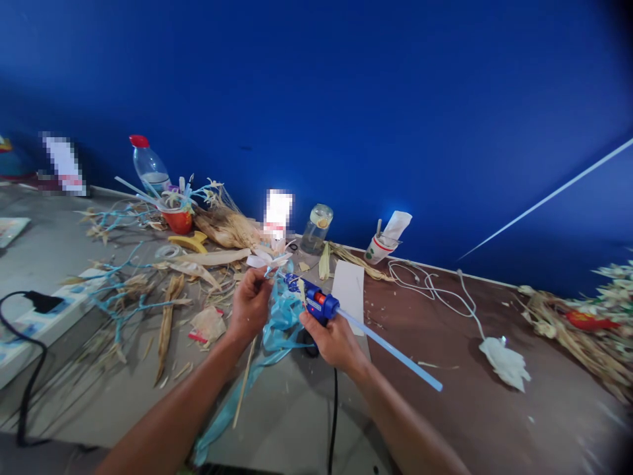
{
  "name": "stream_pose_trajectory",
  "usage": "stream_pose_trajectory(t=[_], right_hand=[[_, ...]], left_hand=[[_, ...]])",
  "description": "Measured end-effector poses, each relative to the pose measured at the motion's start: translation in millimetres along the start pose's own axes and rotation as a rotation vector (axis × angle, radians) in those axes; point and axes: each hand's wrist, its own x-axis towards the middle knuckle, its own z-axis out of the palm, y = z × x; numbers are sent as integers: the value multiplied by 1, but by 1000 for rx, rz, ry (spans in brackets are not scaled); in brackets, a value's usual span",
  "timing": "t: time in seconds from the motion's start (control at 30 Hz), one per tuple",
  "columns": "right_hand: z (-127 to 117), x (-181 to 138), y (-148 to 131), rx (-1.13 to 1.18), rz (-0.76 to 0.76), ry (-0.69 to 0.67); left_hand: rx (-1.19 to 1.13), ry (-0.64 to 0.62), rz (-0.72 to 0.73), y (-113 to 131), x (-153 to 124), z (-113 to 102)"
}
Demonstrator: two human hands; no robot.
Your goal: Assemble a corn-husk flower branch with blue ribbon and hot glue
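Observation:
My right hand is wrapped round a blue hot glue gun with a long translucent glue stick jutting from its back. A small pale strip of husk shows by my right thumb. The gun's nozzle points left toward my left hand, whose fingers are pinched together on what looks like the stem of a pale husk flower. Its stem is mostly hidden by the fingers. A thin stick slants down below that hand. Crumpled light blue ribbon lies between my hands.
Dried husks, blue-wrapped branches and a red cup are on the left, by a power strip. Behind stand a bottle, a glass jar and a white cup. A white cable lies right.

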Motion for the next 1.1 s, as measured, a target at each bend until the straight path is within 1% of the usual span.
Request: stream_pose_trajectory(t=[0.07, 0.23, 0.33, 0.43, 0.6, 0.8, 0.93, 1.1], right_hand=[[0, -1, 0, 7, -1, -8], [-1, 0, 2, 6, 4, 22], [0, 0, 2, -3, 9, 3], [2, -2, 1, 16, 2, -8], [0, 0, -1, 30, -13, 21], [0, -1, -1, -4, -24, -6], [0, -1, 1, 29, -6, 19], [1, -2, 3, 21, 5, -21]], left_hand=[[-5, 7, -9, -1, 0, 0], [2, 10, -28, -1, 0, -1], [1, 0, -7, -1, -1, -1], [-14, -4, -23, -1, -1, -1], [-1, 0, -33, 0, -1, 0], [-55, 10, -37, 1, -1, 0], [-71, 15, -81, 1, -1, 0], [-121, 3, -122, 5, -2, 0]])
